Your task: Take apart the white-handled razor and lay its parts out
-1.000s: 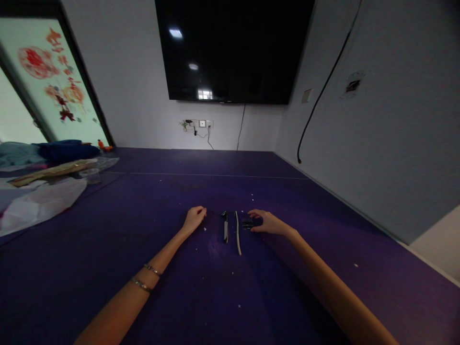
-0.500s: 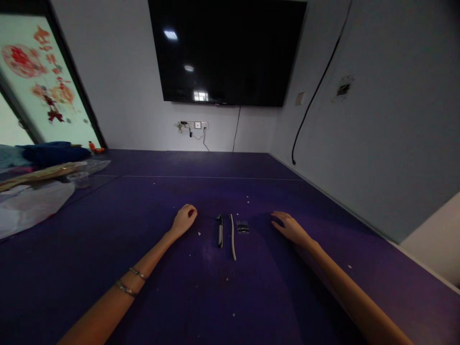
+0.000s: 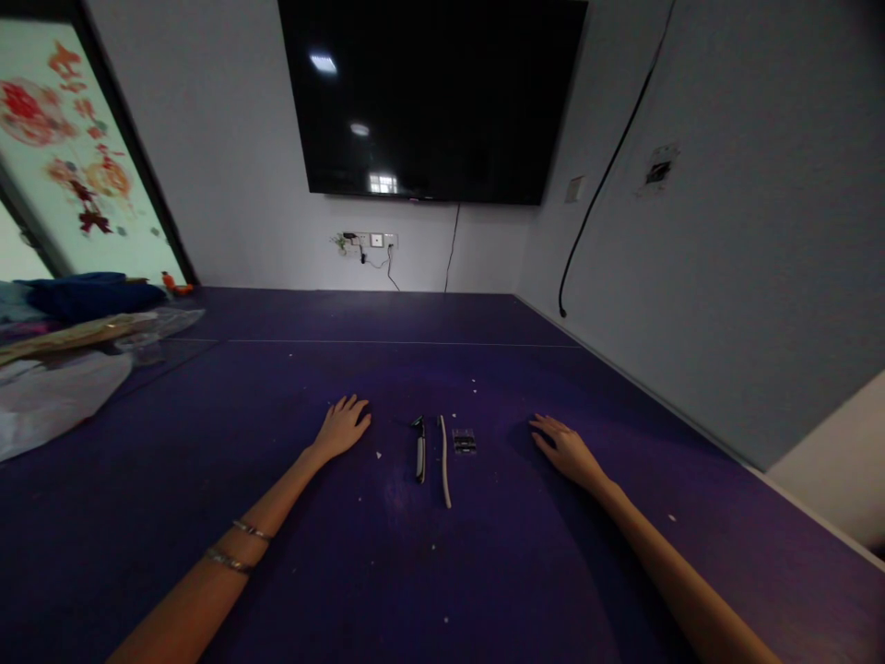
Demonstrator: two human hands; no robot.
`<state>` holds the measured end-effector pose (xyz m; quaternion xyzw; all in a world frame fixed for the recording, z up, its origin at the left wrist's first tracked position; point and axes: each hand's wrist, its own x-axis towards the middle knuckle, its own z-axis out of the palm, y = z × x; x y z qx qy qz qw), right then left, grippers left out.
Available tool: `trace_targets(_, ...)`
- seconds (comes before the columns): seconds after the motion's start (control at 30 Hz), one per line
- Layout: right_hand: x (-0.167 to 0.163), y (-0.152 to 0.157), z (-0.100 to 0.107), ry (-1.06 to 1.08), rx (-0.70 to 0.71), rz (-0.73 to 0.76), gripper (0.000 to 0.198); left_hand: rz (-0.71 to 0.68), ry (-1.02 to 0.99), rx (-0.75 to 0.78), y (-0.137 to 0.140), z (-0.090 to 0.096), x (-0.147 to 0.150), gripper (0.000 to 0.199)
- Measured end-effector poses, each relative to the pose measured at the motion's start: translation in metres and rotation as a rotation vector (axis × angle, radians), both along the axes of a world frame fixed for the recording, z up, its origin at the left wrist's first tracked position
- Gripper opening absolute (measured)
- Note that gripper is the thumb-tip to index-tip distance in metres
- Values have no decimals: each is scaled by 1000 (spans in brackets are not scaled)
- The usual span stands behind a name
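Note:
My left hand (image 3: 343,427) lies palm down on the purple surface (image 3: 387,581), fingers spread and holding nothing. To its right is a razor (image 3: 420,454) with a grey and black handle, its head pointing away from me. Beside the razor lies a thin, pale, slightly curved stick (image 3: 444,466); its kind is unclear. A small clear pack (image 3: 465,442) with dark pieces inside sits right of the stick. Farther right rests my right hand (image 3: 565,454), fingers stretched out, with nothing in it. Neither hand touches these three things.
Cloths (image 3: 97,295) and a white plastic bag (image 3: 62,401) are heaped at the left. A small orange object (image 3: 175,284) stands behind them. A black cable (image 3: 600,196) hangs along the right wall. A television (image 3: 435,101) is mounted on the far wall. Small white scraps dot the surface.
My left hand has gone from loosely curled to flat with spread fingers, shifting slightly left. My right hand has moved a little to the right. The razor, stick and pack still lie between them.

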<state>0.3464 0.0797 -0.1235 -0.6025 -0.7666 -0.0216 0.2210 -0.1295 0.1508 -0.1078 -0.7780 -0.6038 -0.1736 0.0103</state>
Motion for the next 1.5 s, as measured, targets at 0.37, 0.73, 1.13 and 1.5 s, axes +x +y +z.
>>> trace_targets(0.37, 2, 1, -4, 8, 44, 9, 41, 18, 97, -28, -7, 8, 3, 50)
trace_targets(0.73, 1, 0, -3, 12, 48, 17, 41, 57, 21, 13, -20, 32, 16, 36)
trace_targets(1.13, -3, -4, 3, 2, 39, 6, 41, -88, 12, -316, -63, 64, 110, 32)
trace_targets(1.5, -4, -4, 5, -4, 40, 0, 41, -56, -116, -407, -58, 54, 120, 20)
